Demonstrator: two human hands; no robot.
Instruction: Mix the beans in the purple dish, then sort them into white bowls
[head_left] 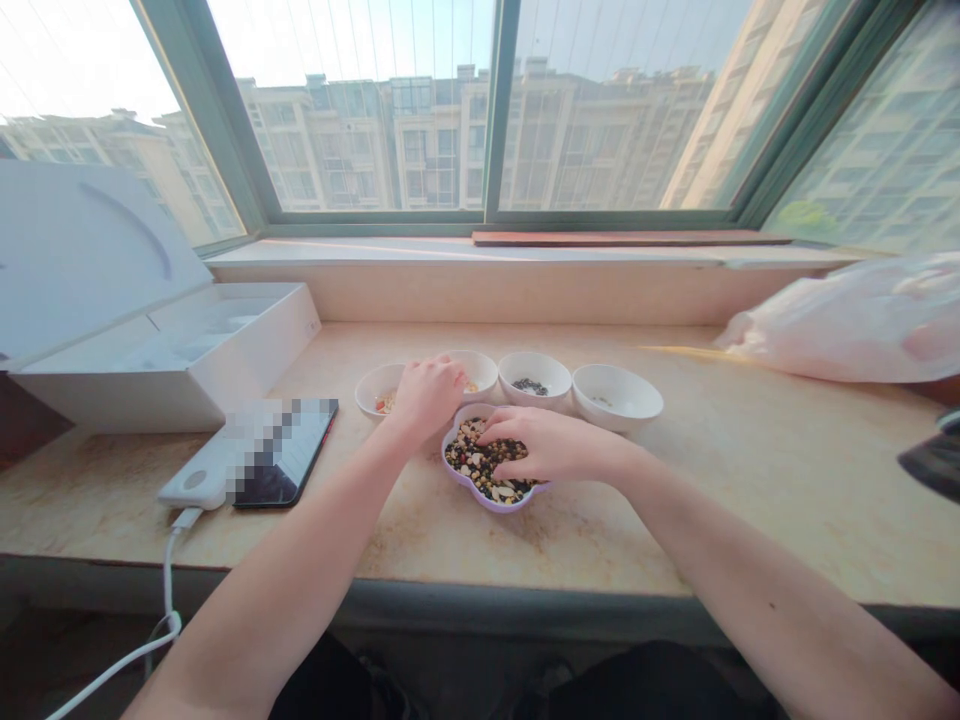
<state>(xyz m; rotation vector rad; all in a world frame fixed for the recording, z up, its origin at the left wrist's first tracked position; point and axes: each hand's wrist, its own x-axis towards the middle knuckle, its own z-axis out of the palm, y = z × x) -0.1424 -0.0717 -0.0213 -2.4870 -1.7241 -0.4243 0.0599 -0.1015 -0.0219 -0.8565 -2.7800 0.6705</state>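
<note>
Marble bench (480,545) by a window: right grip (559,445), the nearer, rests in mixed beans (472,465) in a lilac dish (491,506) at 12 o'clock; left grip (426,398) sits over white bowls (373,392); closure of both cannot be told

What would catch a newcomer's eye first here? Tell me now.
The lilac flower-shaped dish heaped with mixed beans and seeds at the middle of the ledge, with the right hand pressed into it. The left hand hovers over a row of white bowls behind. Beyond, a window shows tall apartment blocks.
</note>
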